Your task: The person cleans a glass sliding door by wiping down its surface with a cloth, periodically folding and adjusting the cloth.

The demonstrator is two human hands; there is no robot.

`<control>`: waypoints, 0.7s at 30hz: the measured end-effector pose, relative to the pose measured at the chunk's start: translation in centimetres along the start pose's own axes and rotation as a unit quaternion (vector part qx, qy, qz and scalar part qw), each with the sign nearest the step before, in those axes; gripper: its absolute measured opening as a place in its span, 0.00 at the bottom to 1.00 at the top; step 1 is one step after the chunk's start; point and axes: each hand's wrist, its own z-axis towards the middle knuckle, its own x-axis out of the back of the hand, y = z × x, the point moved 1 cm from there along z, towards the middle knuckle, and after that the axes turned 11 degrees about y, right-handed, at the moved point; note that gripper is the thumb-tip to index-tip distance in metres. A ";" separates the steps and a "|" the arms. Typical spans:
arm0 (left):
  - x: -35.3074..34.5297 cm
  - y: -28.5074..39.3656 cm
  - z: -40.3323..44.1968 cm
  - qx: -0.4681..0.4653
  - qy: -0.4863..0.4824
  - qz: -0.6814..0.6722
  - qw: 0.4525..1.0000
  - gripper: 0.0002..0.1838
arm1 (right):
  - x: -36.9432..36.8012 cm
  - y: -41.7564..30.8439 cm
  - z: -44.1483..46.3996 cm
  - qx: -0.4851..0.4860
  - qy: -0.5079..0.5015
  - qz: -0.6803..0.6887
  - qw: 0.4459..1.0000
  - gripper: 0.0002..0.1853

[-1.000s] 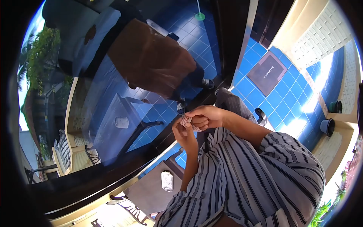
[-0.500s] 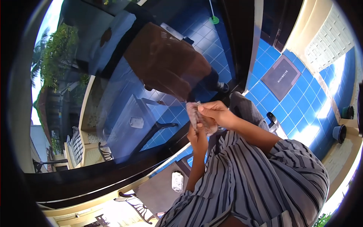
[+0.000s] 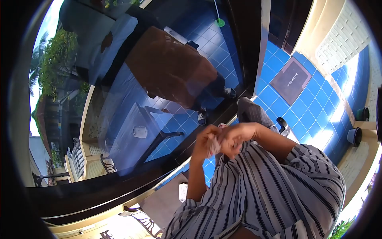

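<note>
My left hand (image 3: 202, 144) is closed on a small crumpled cloth (image 3: 215, 147), whitish with pink and grey tones. My right hand (image 3: 240, 137) presses against the same cloth from the other side with bent fingers, slightly blurred. Most of the cloth is hidden between the two hands; a pinkish bit shows at the top. Both hands are close together in front of my striped shirt (image 3: 274, 183), beside a large dark glass pane (image 3: 131, 119) in a dark frame.
Below left stands a brown table (image 3: 165, 203) with a white packet (image 3: 183, 192) on it, partly behind my left arm. A metal chair (image 3: 143, 221) is beside it. Blue tiles (image 3: 310, 119) cover the floor, where a grey bathroom mat (image 3: 291, 81) lies. Pots (image 3: 354, 136) line the right wall.
Both hands have drawn the cloth down and nearer to my body. It was spread out more before and is now bunched between them. The view has shifted slightly.
</note>
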 end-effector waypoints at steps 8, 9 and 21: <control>-1.8 1.3 -0.2 -0.062 0.059 0.252 0.964 0.23 | 4.6 -2.6 -2.0 -0.011 0.225 -0.794 0.565 0.18; -1.2 1.9 0.0 -0.069 0.049 0.271 0.959 0.22 | 6.2 -1.4 -1.9 0.005 0.068 -0.781 0.621 0.17; -5.6 -4.7 -0.9 -0.017 0.145 0.157 0.977 0.11 | 4.2 0.8 0.7 0.128 0.291 0.039 0.947 0.36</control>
